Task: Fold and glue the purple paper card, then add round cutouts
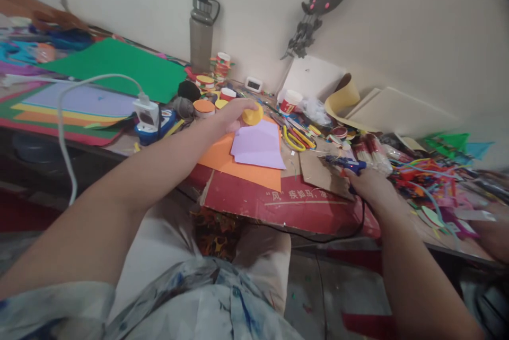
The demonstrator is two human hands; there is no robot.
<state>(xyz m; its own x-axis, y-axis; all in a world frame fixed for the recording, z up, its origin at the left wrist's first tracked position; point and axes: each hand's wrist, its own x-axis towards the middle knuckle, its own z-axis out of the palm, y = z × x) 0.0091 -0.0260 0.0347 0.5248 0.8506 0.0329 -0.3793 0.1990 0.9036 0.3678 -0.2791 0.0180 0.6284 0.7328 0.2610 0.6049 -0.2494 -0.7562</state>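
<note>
My left hand [235, 115] is closed on a round yellow piece [253, 114], perhaps a cup or disc of paper, held above purple sheets [258, 145]. Those sheets lie on an orange sheet [254, 173]. My right hand [371, 187] grips a blue glue gun [353, 164], its tip pointing left over a cardboard piece [322, 174]. A black cord hangs from the glue gun. Beyond the cardboard lie yellow-handled scissors [293, 140].
A dark water bottle [201, 37] stands by the wall, near paper cups [204, 108]. At left are a white plug adapter [146, 113] with its cable and a green sheet [123, 67]. Craft scraps [421, 173] crowd the right, where another person's hand [493, 231] rests.
</note>
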